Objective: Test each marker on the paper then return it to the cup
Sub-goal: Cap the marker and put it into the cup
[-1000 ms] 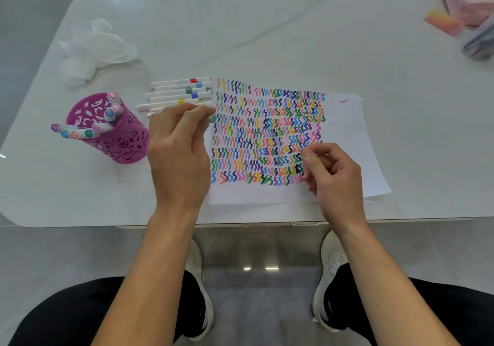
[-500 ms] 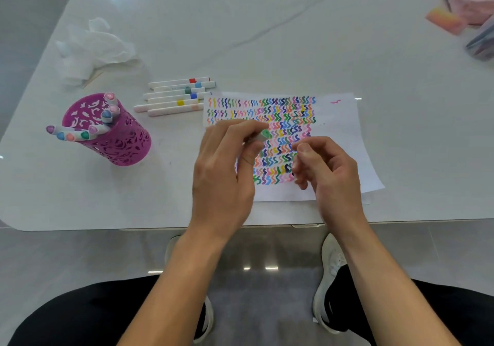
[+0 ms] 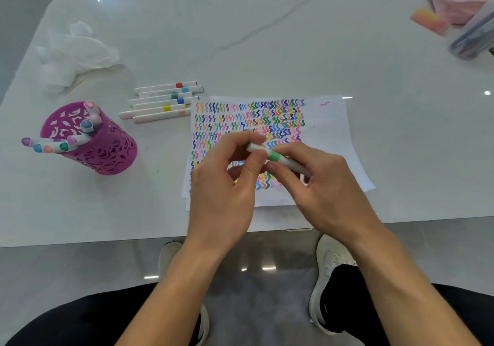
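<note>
Both hands meet over the white paper (image 3: 331, 132), which is covered with rows of coloured squiggles. A white marker with a green band (image 3: 278, 158) is held between them. My left hand (image 3: 227, 182) pinches its left end and my right hand (image 3: 320, 182) grips its body. The purple cut-out cup (image 3: 107, 150) stands at the left with several markers sticking out of it. Several more white markers (image 3: 163, 100) lie in a row on the table, just left of the paper's top corner.
A crumpled white tissue (image 3: 77, 52) lies at the far left of the white table (image 3: 267, 38). A pink-orange eraser (image 3: 429, 21), a pink object and a clear pouch (image 3: 473, 35) sit at the far right. The table's near edge runs just below the paper.
My left hand picked up a green-banded marker from the row and carried it right, over the paper. My right hand has taken hold of the marker's other end.
</note>
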